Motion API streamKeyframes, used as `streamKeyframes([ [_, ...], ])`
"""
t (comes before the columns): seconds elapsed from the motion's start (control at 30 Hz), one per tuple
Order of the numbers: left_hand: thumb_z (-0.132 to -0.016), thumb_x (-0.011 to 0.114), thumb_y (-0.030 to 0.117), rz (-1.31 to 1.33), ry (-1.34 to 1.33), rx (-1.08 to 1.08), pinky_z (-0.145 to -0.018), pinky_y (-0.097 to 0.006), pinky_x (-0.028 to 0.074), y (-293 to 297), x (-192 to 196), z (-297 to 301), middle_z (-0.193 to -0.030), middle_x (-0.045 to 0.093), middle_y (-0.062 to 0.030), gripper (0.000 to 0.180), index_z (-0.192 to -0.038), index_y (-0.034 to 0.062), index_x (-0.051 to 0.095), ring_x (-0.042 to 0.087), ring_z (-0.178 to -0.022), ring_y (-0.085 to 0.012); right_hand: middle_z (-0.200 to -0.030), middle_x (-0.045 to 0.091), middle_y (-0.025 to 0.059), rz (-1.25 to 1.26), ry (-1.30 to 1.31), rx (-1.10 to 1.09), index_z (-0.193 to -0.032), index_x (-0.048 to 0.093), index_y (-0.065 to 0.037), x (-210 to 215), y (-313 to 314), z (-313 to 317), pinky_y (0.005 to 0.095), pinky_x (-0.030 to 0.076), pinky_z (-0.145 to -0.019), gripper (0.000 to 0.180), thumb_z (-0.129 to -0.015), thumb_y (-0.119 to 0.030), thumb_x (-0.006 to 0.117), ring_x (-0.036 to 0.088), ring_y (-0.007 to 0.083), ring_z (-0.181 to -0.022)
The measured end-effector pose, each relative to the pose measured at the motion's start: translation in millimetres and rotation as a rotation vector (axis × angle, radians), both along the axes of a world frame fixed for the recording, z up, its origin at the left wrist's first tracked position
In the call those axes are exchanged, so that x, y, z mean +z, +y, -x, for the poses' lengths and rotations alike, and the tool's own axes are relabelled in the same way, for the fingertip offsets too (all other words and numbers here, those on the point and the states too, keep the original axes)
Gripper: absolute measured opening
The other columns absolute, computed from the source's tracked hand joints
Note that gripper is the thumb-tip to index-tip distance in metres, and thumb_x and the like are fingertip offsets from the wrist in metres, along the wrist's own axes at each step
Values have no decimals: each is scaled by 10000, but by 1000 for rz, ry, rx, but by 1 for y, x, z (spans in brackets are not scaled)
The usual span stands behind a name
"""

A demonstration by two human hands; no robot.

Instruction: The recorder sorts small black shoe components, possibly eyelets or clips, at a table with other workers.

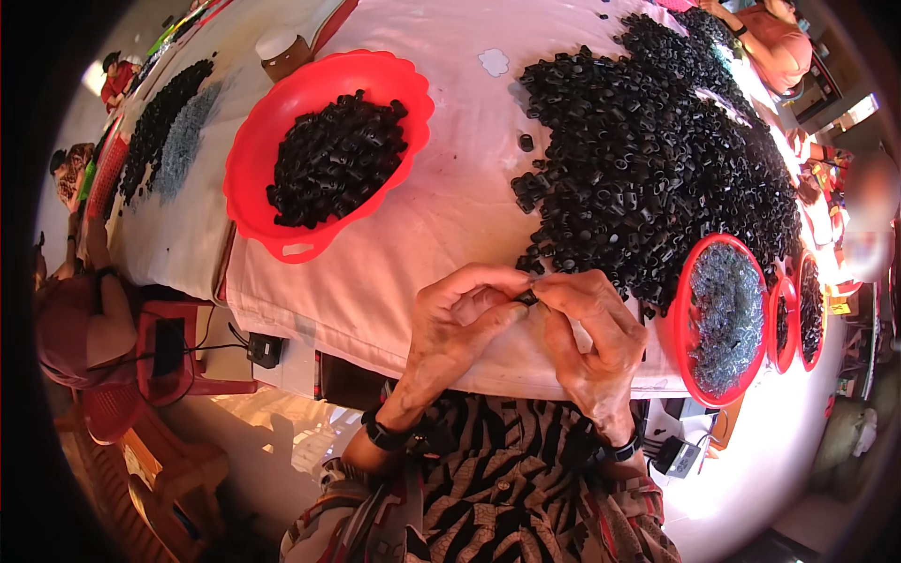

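My left hand (466,319) and my right hand (593,330) meet over the near edge of the table. Between their fingertips they pinch a small black plastic piece (526,297), partly hidden by the fingers. Just beyond my right hand spreads a big heap of small black plastic parts (648,159); one loose black part (526,143) lies at its left side. To the left stands a red scalloped basin (253,178) holding a mound of similar black parts (338,159).
A red bowl (683,324) of clear bluish small pieces (726,314) sits at the right edge, beside smaller red bowls (813,310). A brown jar with a white lid (282,52) stands behind the basin. People sit on both sides; a red chair (202,352) is at left.
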State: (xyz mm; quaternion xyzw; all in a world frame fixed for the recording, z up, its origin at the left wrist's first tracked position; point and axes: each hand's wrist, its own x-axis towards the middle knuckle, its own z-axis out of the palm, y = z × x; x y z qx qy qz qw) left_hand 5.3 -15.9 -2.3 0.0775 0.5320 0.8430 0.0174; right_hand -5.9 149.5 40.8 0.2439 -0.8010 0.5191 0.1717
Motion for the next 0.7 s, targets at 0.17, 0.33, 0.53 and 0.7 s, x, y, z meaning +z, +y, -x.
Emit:
streamKeyframes([
  [0.17,-889,639,-99,-4,5,46,-919,-294,529,0,5,-1,-1102,666,-111,318,-1199,-36,610,641,-1013,-153,-988,700,145,-26,37,-92,-1009,666,1,10,-3,-2,316,553,-742,241,-806,129,647,681,251,-857],
  [0.33,-919,668,62,-155,-33,159,-838,-299,528,-4,3,1,-1058,662,-105,251,-1155,-16,631,652,-933,-181,-929,698,125,68,-142,-277,-947,694,22,1,16,1,261,531,-652,182,-793,116,669,667,178,-718],
  [0.53,-926,642,36,-172,22,228,-823,-300,508,-3,-1,3,-1057,658,-96,215,-1136,-10,646,634,-929,-172,-899,690,120,-78,-109,-172,-925,687,22,-5,7,9,285,529,-637,168,-784,109,663,656,199,-747],
  [0.7,-925,622,6,-196,-44,249,-820,-292,503,-5,1,3,-1061,652,-89,207,-1129,-12,648,632,-923,-167,-890,682,113,-289,6,-165,-874,673,12,-5,-3,20,364,532,-694,181,-745,130,630,627,293,-798],
])
